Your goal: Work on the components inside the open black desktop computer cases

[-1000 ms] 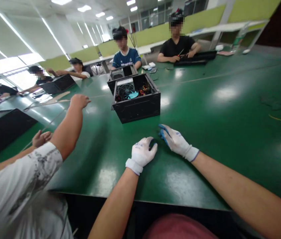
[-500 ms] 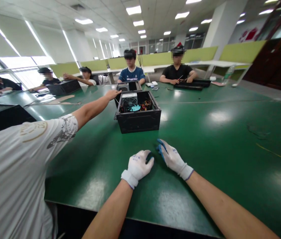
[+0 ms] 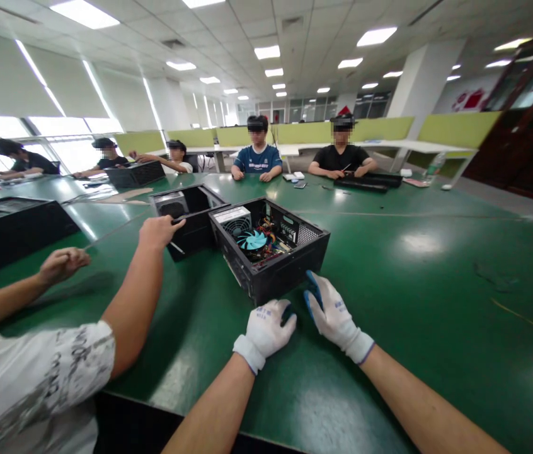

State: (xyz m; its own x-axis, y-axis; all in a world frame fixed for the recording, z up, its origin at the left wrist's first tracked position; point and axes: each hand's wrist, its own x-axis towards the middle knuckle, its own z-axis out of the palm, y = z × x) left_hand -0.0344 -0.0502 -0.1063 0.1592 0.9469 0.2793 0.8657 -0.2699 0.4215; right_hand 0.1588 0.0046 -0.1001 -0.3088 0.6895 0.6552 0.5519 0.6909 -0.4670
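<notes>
At the left, a neighbour's bare hand [image 3: 159, 232] reaches to the side of the farther case [image 3: 195, 224], black and open-topped. My left hand [image 3: 270, 328] is palm down over the tabletop [image 3: 403, 284], fingers loosely curved, thumb spread, holding nothing I can see; its glove is white knit with blue print. Just ahead lies the nearer computer case [image 3: 290, 271], matte black and boxy, set on the green, glossy tabletop with 1 corner toward me. Inside it, left to right, are a power supply [image 3: 233, 217] with a round grille, a turquoise fan [image 3: 252, 239] with curved blades, tangled coloured wires and a perforated panel [image 3: 307, 234]. My right hand [image 3: 331, 312] is angled inward, released, blue-coated fingers parted beside the case's lower edge; I can't tell if either hand touches it. Farther right lies a thin yellow wire [image 3: 531, 323].
</notes>
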